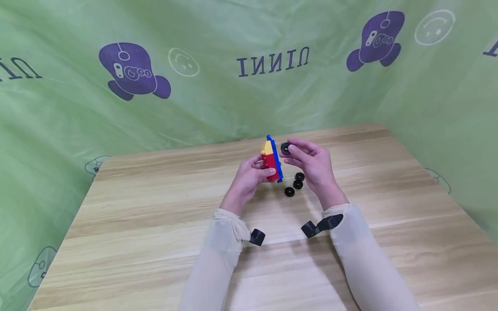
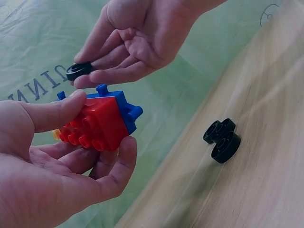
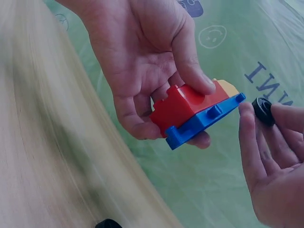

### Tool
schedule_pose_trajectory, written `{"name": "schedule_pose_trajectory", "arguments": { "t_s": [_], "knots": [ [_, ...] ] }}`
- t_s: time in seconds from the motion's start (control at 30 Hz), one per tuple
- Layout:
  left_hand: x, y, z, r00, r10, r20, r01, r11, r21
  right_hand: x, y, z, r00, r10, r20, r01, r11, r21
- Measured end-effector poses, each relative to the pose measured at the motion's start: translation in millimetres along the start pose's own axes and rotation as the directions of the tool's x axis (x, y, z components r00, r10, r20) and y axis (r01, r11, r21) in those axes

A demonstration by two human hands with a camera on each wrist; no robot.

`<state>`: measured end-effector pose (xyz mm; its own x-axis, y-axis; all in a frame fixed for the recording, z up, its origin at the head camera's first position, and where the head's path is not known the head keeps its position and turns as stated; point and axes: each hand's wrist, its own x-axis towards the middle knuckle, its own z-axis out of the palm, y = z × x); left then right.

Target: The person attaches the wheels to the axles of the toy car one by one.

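My left hand (image 1: 247, 178) grips a toy block car (image 1: 270, 164) between thumb and fingers, raised over the table. It has a red block body (image 2: 107, 118), a yellow sloped piece (image 3: 226, 87) at one end and a blue base (image 3: 204, 122) with short pegs along its side. The blue base faces my right hand (image 1: 312, 164), which pinches a small black toy wheel (image 1: 285, 148) between thumb and fingers. In the right wrist view the wheel is close to the yellow end of the car, beside the blue base.
Several black wheels (image 1: 289, 191) lie grouped on the wooden table (image 1: 155, 224), below and between the hands. Behind the table's far edge hangs a green printed curtain (image 1: 218, 103), which also runs along both sides.
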<state>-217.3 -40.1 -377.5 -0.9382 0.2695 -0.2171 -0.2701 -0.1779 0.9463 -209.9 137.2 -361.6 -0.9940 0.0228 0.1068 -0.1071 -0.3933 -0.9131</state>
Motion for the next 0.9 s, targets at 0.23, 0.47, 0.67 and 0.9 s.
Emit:
{"name": "schedule_pose_trajectory", "arguments": {
  "t_s": [0.23, 0.47, 0.67, 0.9],
  "knots": [
    [-1.1, -0.7, -1.3, 1.000, 0.001, -0.005, -0.001, 1.000, -0.015, -1.1, 0.8, 3.6, 0.999, -0.038, -0.001, 0.038, 0.999, -0.005],
    [-3.0, -4.6, -0.3, 1.000, 0.011, 0.012, -0.011, 1.000, -0.017, -4.2, 3.3, 4.5, 0.999, -0.053, -0.006, 0.053, 0.998, 0.046],
    [-3.1, -4.5, 0.2, 0.998, 0.021, 0.060, -0.020, 1.000, -0.010, -4.0, 3.7, 3.6, 0.997, -0.066, -0.033, 0.066, 0.998, 0.002],
    [-2.3, 0.6, 0.9, 0.995, 0.022, 0.099, -0.026, 0.999, 0.039, -1.3, 1.3, 5.0, 0.990, -0.126, -0.060, 0.119, 0.988, -0.101]
  ]
}}
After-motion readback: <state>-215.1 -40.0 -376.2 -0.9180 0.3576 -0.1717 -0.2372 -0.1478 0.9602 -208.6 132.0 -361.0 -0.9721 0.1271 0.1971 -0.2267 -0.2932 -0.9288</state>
